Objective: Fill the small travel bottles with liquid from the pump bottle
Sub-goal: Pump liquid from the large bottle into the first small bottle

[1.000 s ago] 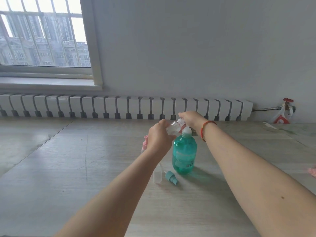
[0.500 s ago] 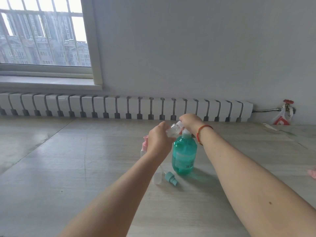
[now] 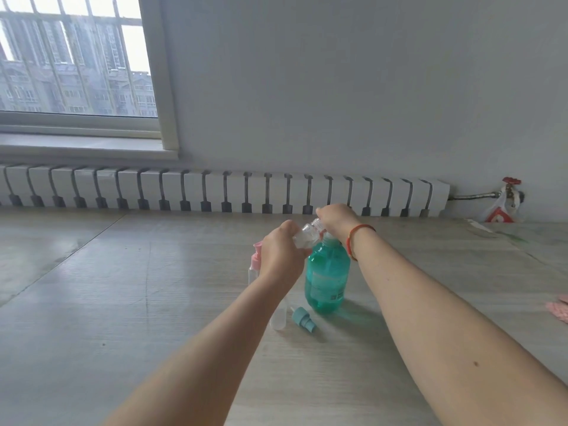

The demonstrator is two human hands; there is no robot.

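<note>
Centre of frame: a teal pump bottle point(image 3: 327, 279), filled nearly to the shoulder with green liquid, stands upright on the wooden floor point(image 3: 123, 302). The left hand point(image 3: 281, 258) grasps a clear travel bottle point(image 3: 305, 238), held tilted with its neck toward the pump head; whether it contains liquid cannot be told. The right hand point(image 3: 336, 221), with a red cord point(image 3: 356, 238) at the wrist, is curled over the pump head, which it hides. Left of the left hand stands a pink-capped bottle point(image 3: 255, 265), partly concealed. Below centre lie a clear tube point(image 3: 279, 318) and a teal spray cap point(image 3: 304, 319), just beside the pump bottle's base. A white radiator point(image 3: 215, 190) lines the wall across mid-frame; the floor extends open to lower left.
</note>
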